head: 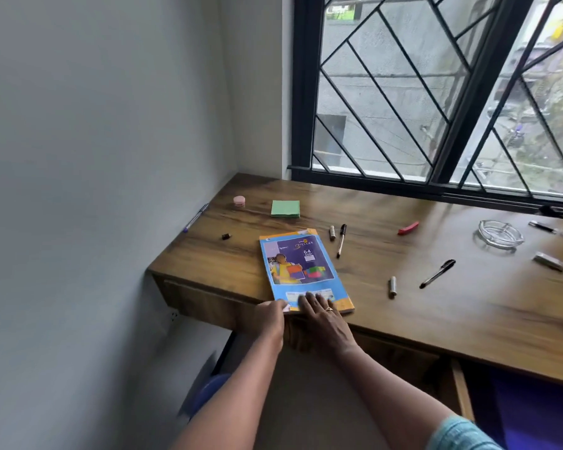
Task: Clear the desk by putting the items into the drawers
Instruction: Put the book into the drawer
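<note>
Reaching to the near edge of the desk (pixel 436 319), we have both hands on the notebook (pixel 301 267), which lies flat on the wood with its short end just overhanging the front edge. Our left hand (pixel 270 315) is at the notebook's near left corner, fingers curled and pinching that corner from the side. Our right hand (pixel 322 315), a ring on one finger, lies just beside it with its fingers straight and spread, pressing flat on the near end of the blue and orange cover. The two hands almost touch; the rest of the cover stretches away from them toward the window (pixel 436 92).

Beyond the notebook's far end sits a green sticky-note pad (pixel 285 208), and left of that a small round pink container (pixel 239 200). A blue pen (pixel 195 217) lies along the wall, with a small dark cap (pixel 226 236) near it. Just right of the notebook's far corner are a short cylinder (pixel 332 232), perhaps a battery, and a black pen (pixel 341 240) side by side. Further right lie a second cylinder (pixel 392 286), another black pen (pixel 437 273), a red object (pixel 408 228) we cannot identify, a glass ashtray (pixel 500 233) and a silver object (pixel 548 261), blurred.

Under the desk's left end a drawer front (pixel 195 300) sits closed. At lower right a wooden drawer side (pixel 462 388) shows below the desk edge, apparently pulled out.
</note>
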Action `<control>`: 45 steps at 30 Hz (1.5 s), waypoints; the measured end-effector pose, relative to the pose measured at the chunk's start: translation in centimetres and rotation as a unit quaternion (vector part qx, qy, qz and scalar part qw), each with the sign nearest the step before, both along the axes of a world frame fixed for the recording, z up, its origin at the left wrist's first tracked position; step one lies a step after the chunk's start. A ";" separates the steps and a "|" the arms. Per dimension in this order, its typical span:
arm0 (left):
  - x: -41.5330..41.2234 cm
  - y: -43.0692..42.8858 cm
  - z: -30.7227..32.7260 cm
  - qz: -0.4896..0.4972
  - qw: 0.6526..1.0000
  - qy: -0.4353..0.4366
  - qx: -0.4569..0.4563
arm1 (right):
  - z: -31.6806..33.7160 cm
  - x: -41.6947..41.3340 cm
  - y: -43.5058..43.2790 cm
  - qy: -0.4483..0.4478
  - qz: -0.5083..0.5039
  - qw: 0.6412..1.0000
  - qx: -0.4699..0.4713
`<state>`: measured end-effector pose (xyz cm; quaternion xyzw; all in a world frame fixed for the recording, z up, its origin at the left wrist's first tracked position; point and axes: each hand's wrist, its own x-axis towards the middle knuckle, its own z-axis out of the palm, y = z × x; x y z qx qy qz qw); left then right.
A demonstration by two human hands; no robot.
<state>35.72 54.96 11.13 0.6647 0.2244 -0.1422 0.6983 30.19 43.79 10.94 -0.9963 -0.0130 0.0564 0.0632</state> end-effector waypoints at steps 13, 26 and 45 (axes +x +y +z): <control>-1.2 0.9 5.9 -0.009 0.981 -0.195 0.000 | 6.8 0.2 -0.6 -0.127 -0.035 0.991 0.009; -1.3 -3.4 8.7 -0.061 0.965 -0.226 0.119 | 16.5 -5.6 -10.6 -0.214 -0.241 0.703 0.634; -17.5 -19.5 9.0 -0.382 0.917 -0.111 0.018 | 9.8 -33.1 -30.1 -0.155 -0.395 0.536 0.730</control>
